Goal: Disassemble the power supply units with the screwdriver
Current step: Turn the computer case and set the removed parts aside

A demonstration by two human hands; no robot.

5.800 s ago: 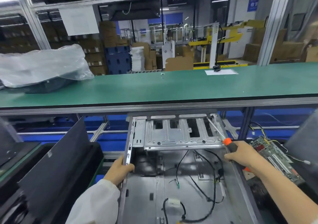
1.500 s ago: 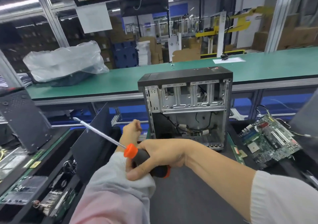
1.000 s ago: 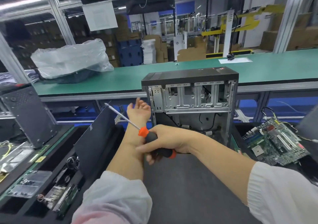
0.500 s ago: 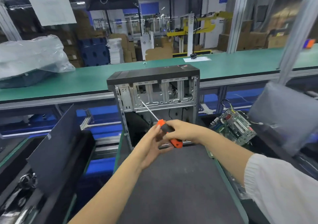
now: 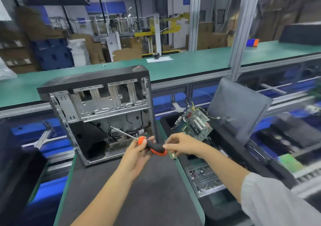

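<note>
Hands: two, a left hand (image 5: 139,153) and a right hand (image 5: 182,145).
Screwdrivers: one, a screwdriver (image 5: 152,146) with an orange and black handle.
Computer cases: one, an open computer case (image 5: 97,111) standing upright.
Loose circuit boards: one circuit board (image 5: 193,124) plainly seen leaning to the right of the case; others lower right are too blurred to count.
Dark mats: one, a dark mat (image 5: 139,191) under the case.
Green belts: one green belt (image 5: 191,64) behind.
</note>
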